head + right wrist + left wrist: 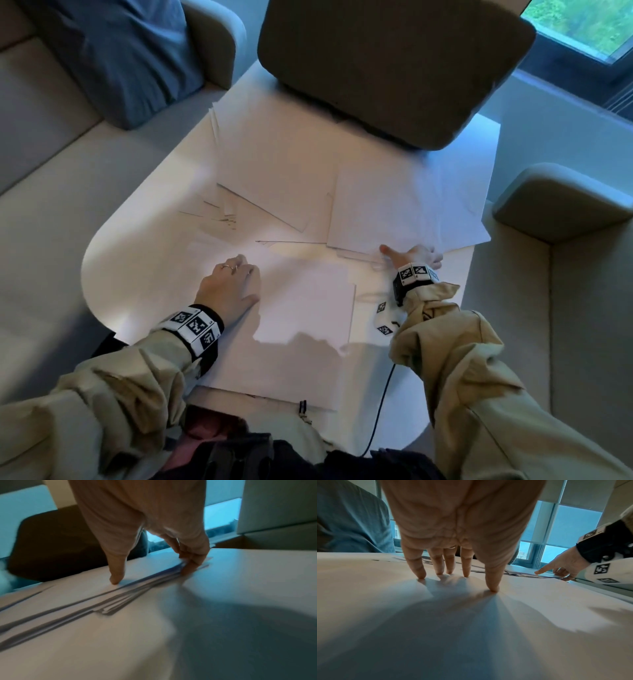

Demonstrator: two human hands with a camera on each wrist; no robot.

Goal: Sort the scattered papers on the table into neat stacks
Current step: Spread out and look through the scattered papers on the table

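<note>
White papers lie scattered over the white table (137,260). My left hand (233,284) (477,580) presses straight fingers flat on the near stack of sheets (301,308) (471,628) in front of me. My right hand (411,255) (154,573) is at the near edge of the right pile (394,205) (154,563), thumb on top and fingers curled round the sheets' edges. In the left wrist view the right hand (563,566) shows at the far right. More large sheets (274,164) cover the middle, and several small fanned sheets (219,212) lie on the left.
A brown chair back (394,68) overhangs the table's far edge. A beige sofa (34,171) with a blue cushion (130,58) is on the left, an armrest (561,202) on the right. A tagged white device (387,318) and a black cable (380,411) lie near my right forearm.
</note>
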